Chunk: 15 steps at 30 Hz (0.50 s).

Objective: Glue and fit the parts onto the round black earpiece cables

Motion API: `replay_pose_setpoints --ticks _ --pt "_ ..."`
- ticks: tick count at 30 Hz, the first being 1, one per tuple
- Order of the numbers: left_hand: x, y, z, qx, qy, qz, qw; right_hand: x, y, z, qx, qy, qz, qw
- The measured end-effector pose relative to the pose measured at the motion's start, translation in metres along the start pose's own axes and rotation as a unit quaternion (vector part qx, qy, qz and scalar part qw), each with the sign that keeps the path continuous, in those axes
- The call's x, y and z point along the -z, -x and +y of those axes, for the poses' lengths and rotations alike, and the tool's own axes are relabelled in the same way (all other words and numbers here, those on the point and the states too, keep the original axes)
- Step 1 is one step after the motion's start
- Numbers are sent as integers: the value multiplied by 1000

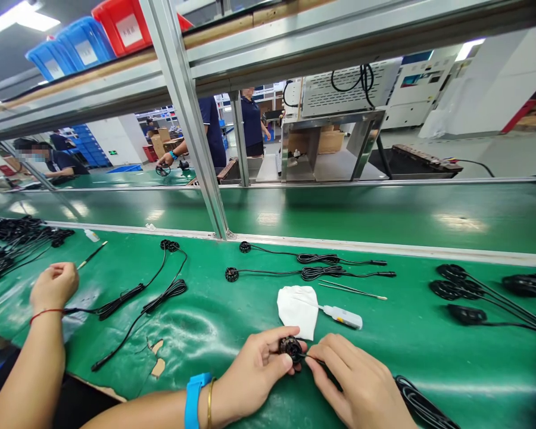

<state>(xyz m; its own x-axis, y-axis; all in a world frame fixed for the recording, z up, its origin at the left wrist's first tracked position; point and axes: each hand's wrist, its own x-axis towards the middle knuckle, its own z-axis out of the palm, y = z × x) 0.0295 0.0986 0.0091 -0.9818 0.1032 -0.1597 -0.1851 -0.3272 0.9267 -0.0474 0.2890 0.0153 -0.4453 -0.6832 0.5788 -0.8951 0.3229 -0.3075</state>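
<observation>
Near the front edge of the green bench, my left hand [250, 372] grips a small round black part [290, 348] between thumb and fingers. A blue band and a gold bangle circle that wrist. Just to its right, my right hand [360, 375] pinches the thin black cable where it leaves the round part. More of a coiled black cable [420, 402] shows beyond my right hand, at the lower right. Behind the hands lie a white cloth [298, 310] and a small white bottle [343, 317], its thin tip touching the cloth.
Two cabled round parts [231, 274] and tweezers [352, 290] lie farther back. More cabled parts [455, 283] are at right. Another person's hand [56, 286] is at left, near a cable pair [170, 289] and a cable pile [4, 244]. A metal post [187, 119] rises behind.
</observation>
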Motion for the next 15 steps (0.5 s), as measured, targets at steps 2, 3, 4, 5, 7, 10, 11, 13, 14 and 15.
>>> replay_pose_setpoints --ticks 2,3,4,5,7,10,11,13,14,15 --pt "0 1 1 -1 -7 0 1000 2 -2 0 6 0 5 1000" --pt "0 2 1 -3 -5 -1 1000 3 -3 0 11 1 6 1000" --pt "0 2 2 -6 0 -2 1000 3 -4 0 13 0 5 1000" --pt "0 2 3 -7 5 0 1000 3 -3 1 14 -3 3 1000" --pt "0 3 4 -3 6 10 1000 1 -1 1 12 -14 -4 1000" --pt "0 2 5 9 -3 27 1000 -2 2 0 14 -24 -12 1000" --pt "-1 2 5 11 0 30 999 -2 3 -1 16 -24 -15 999" --pt "-2 1 4 12 9 35 999 -3 4 -2 15 -21 -18 1000" --pt "-2 0 3 12 13 38 999 -4 4 -3 16 -18 -16 1000" --pt "-1 0 2 12 15 41 999 -4 4 -3 22 -15 -6 1000"
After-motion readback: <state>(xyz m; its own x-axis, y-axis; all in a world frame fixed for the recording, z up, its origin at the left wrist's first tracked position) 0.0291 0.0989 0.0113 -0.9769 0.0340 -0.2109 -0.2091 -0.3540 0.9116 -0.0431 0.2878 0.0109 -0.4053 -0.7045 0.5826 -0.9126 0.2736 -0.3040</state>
